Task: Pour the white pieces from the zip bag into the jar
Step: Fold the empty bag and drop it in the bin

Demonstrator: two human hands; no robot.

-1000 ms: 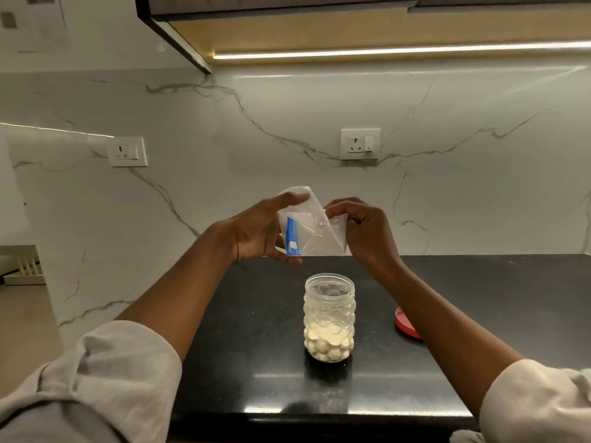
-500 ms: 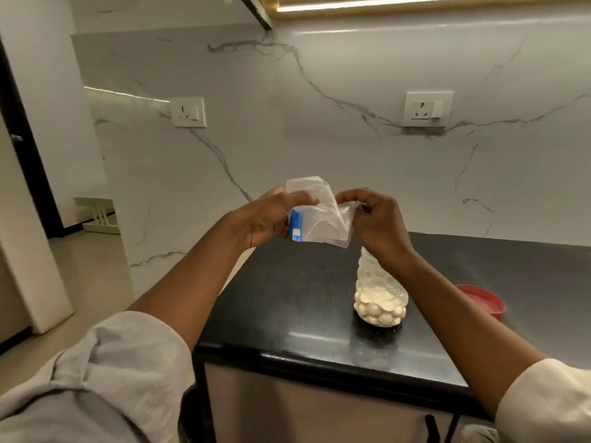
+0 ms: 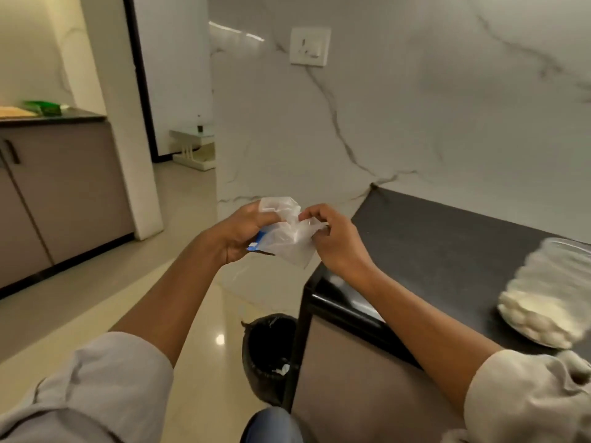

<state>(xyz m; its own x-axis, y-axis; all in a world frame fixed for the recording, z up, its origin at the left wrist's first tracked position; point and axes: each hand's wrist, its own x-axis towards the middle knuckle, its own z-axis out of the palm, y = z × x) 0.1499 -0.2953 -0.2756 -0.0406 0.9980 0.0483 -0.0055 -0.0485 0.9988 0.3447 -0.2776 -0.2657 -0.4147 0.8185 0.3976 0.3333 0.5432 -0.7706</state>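
Left hand and right hand both pinch the crumpled bag with curled fingers, held off the counter above the bin. Jar, blurred, stands on the counter with white pieces inside.

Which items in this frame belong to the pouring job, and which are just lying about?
Job items: zip bag, crumpled between left hand and right hand; jar holding white pieces.
Lying about: bin, wall socket, green packet.
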